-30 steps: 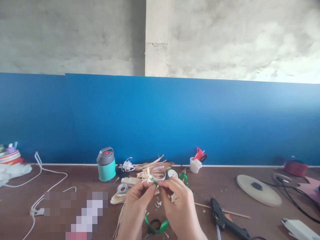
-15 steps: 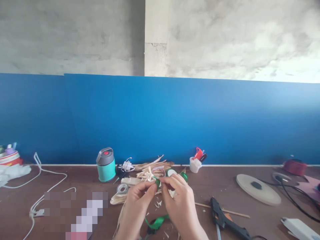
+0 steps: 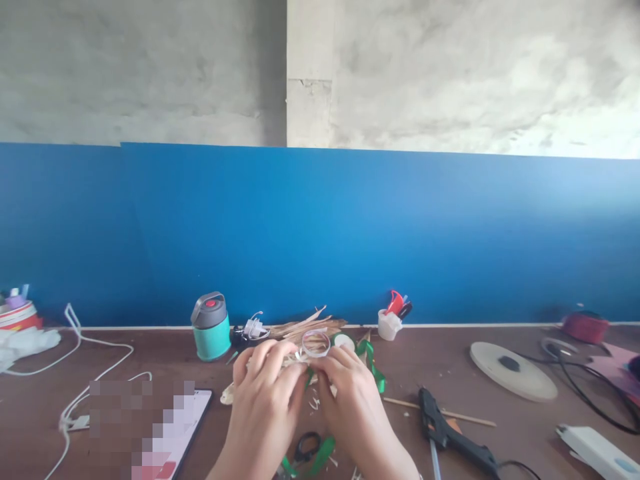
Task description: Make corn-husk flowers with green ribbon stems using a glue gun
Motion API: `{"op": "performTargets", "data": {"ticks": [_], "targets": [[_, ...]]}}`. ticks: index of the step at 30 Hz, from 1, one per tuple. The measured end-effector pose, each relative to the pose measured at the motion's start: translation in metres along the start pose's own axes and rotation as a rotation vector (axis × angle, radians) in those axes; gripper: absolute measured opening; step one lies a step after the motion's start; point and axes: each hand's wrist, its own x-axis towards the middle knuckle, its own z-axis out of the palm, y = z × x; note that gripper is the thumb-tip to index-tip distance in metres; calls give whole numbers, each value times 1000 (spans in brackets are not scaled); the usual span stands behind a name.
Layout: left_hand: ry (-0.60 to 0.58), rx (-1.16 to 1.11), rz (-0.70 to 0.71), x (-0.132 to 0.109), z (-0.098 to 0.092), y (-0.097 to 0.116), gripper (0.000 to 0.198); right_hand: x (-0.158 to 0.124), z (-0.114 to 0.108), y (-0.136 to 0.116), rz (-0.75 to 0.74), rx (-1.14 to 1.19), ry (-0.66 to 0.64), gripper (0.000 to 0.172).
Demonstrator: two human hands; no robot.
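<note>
Where the left hand and right hand come together, they pinch a glossy green ribbon, its visible stretch running towards the wearer (ends hidden). Brown tabletop opens rightward to a black glue gun; ahead, dry tan husks lie near the blue partition.

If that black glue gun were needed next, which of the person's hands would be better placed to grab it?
Probably the right hand: the glue gun lies out on that side. The left hand is farther off, with the right hand in between.
</note>
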Motion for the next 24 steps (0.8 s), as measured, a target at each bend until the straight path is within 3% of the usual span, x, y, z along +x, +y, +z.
{"op": "performTargets", "data": {"ticks": [8, 12, 15, 19, 22, 24], "targets": [[-164, -4, 18, 1, -2, -4, 20, -5, 4, -2, -52, -42, -42, 24], [-133, -50, -17, 1, -1, -8, 22, -2, 1, -3, -33, 23, 10, 23], [-93, -121, -139, 1, 1, -14, 17, 0, 1, -2, 188, 175, 104, 28], [-173, -339, -370, 1, 3, -18, 13, 0, 6, -3, 495, 639, -76, 38], [-193, -557, -564, 3, 5, -15, 14, 1, 9, -8, 563, 909, -158, 32], [-201, -683, -674, 4, 6, -12, 15, 1, 9, -11, 553, 917, -165, 26]]}}
